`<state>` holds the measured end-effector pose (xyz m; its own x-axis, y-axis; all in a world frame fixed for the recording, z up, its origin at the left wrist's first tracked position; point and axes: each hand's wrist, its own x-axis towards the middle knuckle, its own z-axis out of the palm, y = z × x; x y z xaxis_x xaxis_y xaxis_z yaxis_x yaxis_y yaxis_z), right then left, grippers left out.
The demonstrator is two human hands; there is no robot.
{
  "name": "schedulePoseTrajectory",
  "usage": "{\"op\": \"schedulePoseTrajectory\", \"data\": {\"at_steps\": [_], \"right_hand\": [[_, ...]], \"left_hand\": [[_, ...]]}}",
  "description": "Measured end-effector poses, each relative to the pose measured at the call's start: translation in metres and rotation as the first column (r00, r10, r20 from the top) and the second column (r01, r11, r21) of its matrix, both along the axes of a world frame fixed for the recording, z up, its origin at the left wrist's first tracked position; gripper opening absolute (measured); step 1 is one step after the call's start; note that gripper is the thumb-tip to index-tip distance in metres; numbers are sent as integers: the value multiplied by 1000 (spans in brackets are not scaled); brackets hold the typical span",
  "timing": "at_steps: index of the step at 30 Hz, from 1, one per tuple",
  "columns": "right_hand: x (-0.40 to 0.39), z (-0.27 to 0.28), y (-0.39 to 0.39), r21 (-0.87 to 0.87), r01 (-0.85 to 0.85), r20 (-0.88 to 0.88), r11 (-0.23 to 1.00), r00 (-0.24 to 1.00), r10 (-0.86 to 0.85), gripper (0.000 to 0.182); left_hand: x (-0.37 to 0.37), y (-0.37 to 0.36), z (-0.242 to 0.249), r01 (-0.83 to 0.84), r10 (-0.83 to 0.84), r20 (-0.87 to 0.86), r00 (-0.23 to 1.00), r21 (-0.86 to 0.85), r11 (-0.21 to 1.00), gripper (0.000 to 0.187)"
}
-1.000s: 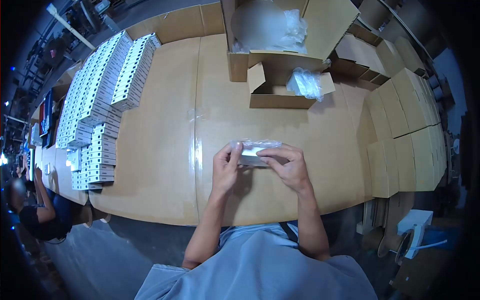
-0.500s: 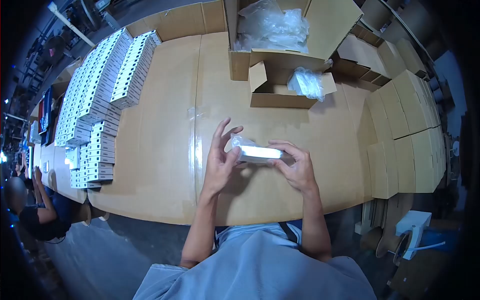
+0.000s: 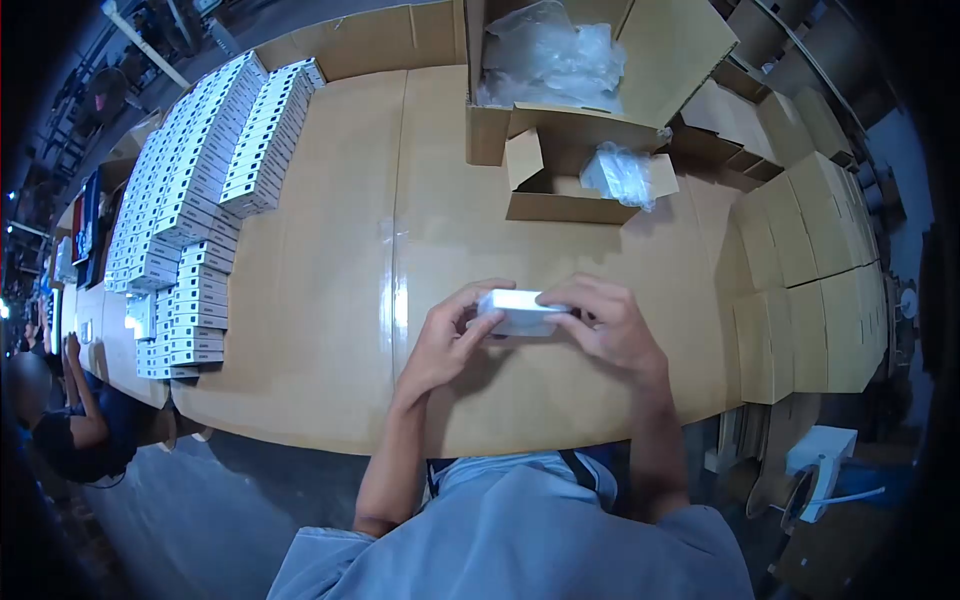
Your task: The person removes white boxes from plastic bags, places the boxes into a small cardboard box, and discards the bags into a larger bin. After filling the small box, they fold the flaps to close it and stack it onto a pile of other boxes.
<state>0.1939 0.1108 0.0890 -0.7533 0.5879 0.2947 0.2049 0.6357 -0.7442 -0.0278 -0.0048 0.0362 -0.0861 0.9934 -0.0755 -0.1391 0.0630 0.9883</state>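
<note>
In the head view, the left hand and the right hand are both closed on one small white box, gripping it by its two ends. The box is held level above the cardboard-covered table, nearer its front edge than its back. That front edge curves past just ahead of the person's body, under the forearms. To the left, a broad stretch of cardboard gives room as far as the stacked white cartons; to the right, a narrower stretch runs to the brown boxes. Ahead, room reaches to the front wall of a small open box.

Counted: two hands, one held box, one small open box with one plastic-wrapped bundle at its right end, and one large open carton behind it, holding crumpled clear plastic. The brown boxes stand in two tiers; the white cartons are too many and too small to count surely. One co-worker sits at far left
</note>
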Motion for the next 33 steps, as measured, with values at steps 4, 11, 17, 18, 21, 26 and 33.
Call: {"op": "schedulePoseTrajectory", "data": {"at_steps": [4, 11, 17, 18, 21, 26, 33], "right_hand": [[13, 2, 39, 43, 380, -147, 924, 917, -370, 23], [-6, -7, 89, -58, 618, -459, 784, 681, -570, 21], [-22, -32, 93, -81, 656, -439, 751, 653, -617, 23], [-26, -35, 93, -70, 668, -421, 741, 654, -628, 23], [-25, -37, 96, -40, 688, -354, 724, 668, -654, 23], [-26, -38, 102, 109, 702, -201, 704, 709, -676, 20], [-22, -51, 115, 425, 661, -55, 619, 701, -711, 16]], "left_hand": [[-40, -1, 3, -209, 215, -40, 976, 128, 970, 49], [-186, -24, 1, -528, 533, -507, 677, 169, 832, 47], [-247, -33, 11, -494, 505, -846, 168, 371, 786, 61], [-259, -34, 4, -443, 490, -871, 46, 422, 791, 64], [-277, -30, -9, -410, 486, -874, -2, 444, 797, 71], [-293, -23, -21, -362, 453, -874, -179, 486, 795, 78], [-306, -16, -21, -420, 463, -869, -173, 490, 764, 68]]}}
